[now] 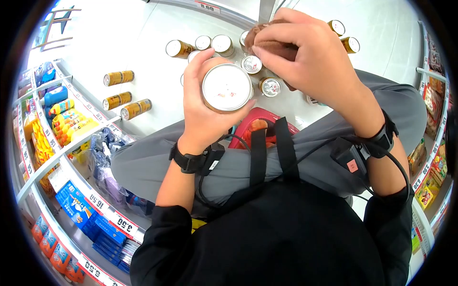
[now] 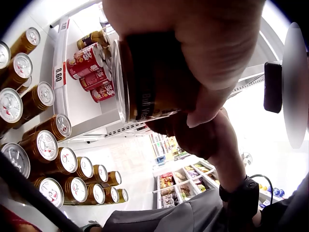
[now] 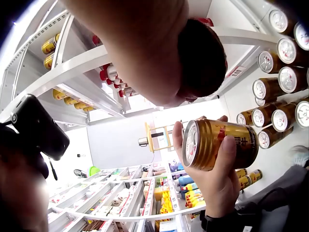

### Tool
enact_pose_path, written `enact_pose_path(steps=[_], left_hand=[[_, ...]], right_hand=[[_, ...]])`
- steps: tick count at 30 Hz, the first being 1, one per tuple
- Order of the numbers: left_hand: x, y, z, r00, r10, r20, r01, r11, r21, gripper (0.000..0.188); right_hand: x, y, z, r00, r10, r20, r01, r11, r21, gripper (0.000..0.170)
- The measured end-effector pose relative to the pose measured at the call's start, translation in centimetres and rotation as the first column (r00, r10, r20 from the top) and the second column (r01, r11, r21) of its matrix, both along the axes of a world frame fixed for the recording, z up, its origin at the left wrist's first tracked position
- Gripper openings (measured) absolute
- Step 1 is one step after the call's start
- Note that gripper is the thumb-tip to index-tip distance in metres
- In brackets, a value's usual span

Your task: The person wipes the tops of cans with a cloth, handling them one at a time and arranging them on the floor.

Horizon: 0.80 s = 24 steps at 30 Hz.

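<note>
My left hand (image 1: 202, 121) grips a gold drink can (image 1: 226, 88), fingers and thumb curled round its side. In the head view the can's pale metal end faces up. The right wrist view shows the same can (image 3: 227, 140) with its pull-tab end and printed gold side. My right hand (image 1: 317, 55) pinches a bunched brown cloth (image 1: 267, 40) just to the right of the can. The right wrist view has the cloth (image 3: 203, 55) dark and in shadow. Below both hands, several gold cans (image 1: 271, 87) stand on the floor, partly hidden by them.
More gold cans (image 1: 136, 109) lie on their sides at the left. A red stool (image 1: 245, 128) is between the person's legs. Stocked shelves (image 1: 109, 209) flank both sides. Red cans (image 2: 89, 67) sit on a low white shelf (image 2: 72, 104) in front.
</note>
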<state>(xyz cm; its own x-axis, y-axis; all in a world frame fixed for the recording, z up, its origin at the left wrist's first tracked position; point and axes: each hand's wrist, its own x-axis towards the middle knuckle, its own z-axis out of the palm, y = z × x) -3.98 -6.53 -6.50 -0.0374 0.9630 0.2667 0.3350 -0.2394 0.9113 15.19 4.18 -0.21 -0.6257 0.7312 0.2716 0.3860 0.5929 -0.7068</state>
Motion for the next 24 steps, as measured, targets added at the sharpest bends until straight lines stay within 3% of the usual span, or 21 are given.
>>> enact_pose_path(steps=[2, 4, 5, 7, 9, 12, 13, 18, 20, 22, 24], left_hand=[[0.1, -0.1, 0.2, 1.000, 0.005, 0.011, -0.005, 1.000, 0.008, 0.094], [0.1, -0.1, 0.2, 1.000, 0.012, 0.020, -0.012, 1.000, 0.014, 0.093], [0.1, -0.1, 0.1, 0.999, 0.026, 0.023, -0.027, 0.999, 0.021, 0.092], [0.1, -0.2, 0.0, 0.999, 0.041, 0.024, -0.041, 0.999, 0.030, 0.090], [0.2, -0.3, -0.2, 0.988, 0.034, 0.148, -0.022, 0.997, -0.078, 0.089], [0.2, -0.4, -0.9, 0.992, 0.046, 0.121, -0.033, 0.993, -0.111, 0.088], [0.2, -0.5, -0.9, 0.997, 0.057, 0.043, -0.053, 0.995, -0.087, 0.085], [0.3, -0.1, -0.8, 0.998, 0.020, 0.054, -0.023, 0.998, 0.060, 0.079], [0.2, 0.1, -0.6, 1.000, 0.007, 0.010, -0.008, 0.986, 0.167, 0.080], [0.3, 0.1, -0.4, 1.000, 0.002, 0.004, -0.003, 0.981, 0.196, 0.080], [0.3, 0.0, -0.4, 1.000, -0.002, -0.003, 0.003, 0.974, 0.225, 0.080]], right_hand=[[-0.1, -0.4, 0.4, 0.999, -0.009, 0.051, 0.010, 1.000, -0.024, 0.015], [-0.7, -1.2, -0.4, 0.993, -0.031, -0.117, 0.023, 0.998, -0.064, 0.010], [-0.9, -1.6, -0.7, 0.993, -0.031, -0.118, 0.023, 0.998, -0.064, 0.010], [-1.2, -2.2, -1.2, 0.982, 0.088, -0.170, -0.094, 0.995, -0.026, 0.012], [-1.5, -2.8, -1.4, 0.989, 0.069, -0.133, -0.072, 0.997, -0.021, 0.012], [-1.3, -2.7, -1.4, 0.997, 0.064, -0.049, -0.064, 0.998, 0.002, 0.012], [-1.3, -2.6, -1.4, 0.999, 0.033, 0.006, -0.033, 0.999, 0.001, 0.010], [-0.6, -1.9, -0.8, 0.988, -0.088, 0.126, 0.080, 0.995, 0.064, 0.009], [-0.6, -1.7, -0.8, 0.993, -0.115, 0.012, 0.115, 0.983, -0.142, 0.012], [-0.6, -1.6, -0.9, 0.993, -0.111, 0.030, 0.114, 0.982, -0.152, 0.015], [-0.6, -1.8, -1.2, 0.989, -0.114, -0.099, 0.092, 0.975, -0.203, 0.019]])
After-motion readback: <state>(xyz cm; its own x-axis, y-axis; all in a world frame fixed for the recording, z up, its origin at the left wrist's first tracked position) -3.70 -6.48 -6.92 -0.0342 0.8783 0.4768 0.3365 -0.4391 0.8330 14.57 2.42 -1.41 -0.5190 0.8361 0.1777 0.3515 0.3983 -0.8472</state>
